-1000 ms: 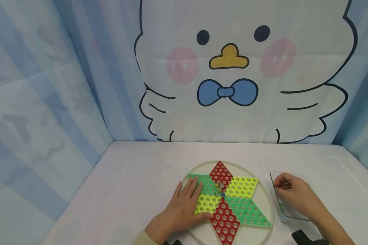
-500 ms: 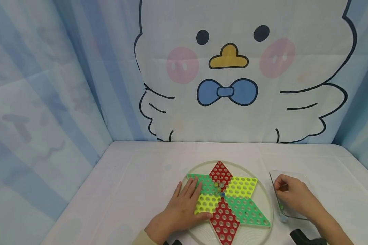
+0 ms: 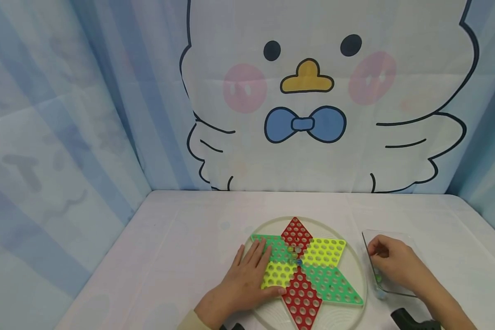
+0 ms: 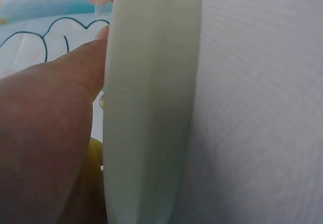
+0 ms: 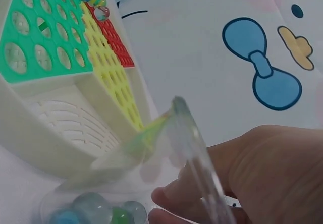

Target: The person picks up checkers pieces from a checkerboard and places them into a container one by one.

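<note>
- Board (image 3: pixel 356 275), round and pale, with a 6-pointed star of red, yellow and green holes, on a white table (image 3: pixel 181 256).
- Left hand (image 3: pixel 247 279) laid over the board's left side, fingers straight, gripping nothing.
- Right hand (image 3: pixel 400 261) at a clear box (image 5: pixel 194 143) just right of the board, bent fingers appearing inside it; thumb and fingers look close together, but whether they pinch a marble I cannot tell.
- Doing this step well probably means working the fingers past the see-through wall without tipping the box, taking 1 slick marble at a time, while the left palm steadies the board.
- Box contents: several loose marbles (image 5: pixel 120 215), clear, blue and green, beside the fingers; the full count is hidden.
- Board contents: a small cluster of coloured marbles (image 3: pixel 292 252) near the star's centre, 1 of them blue.
</note>
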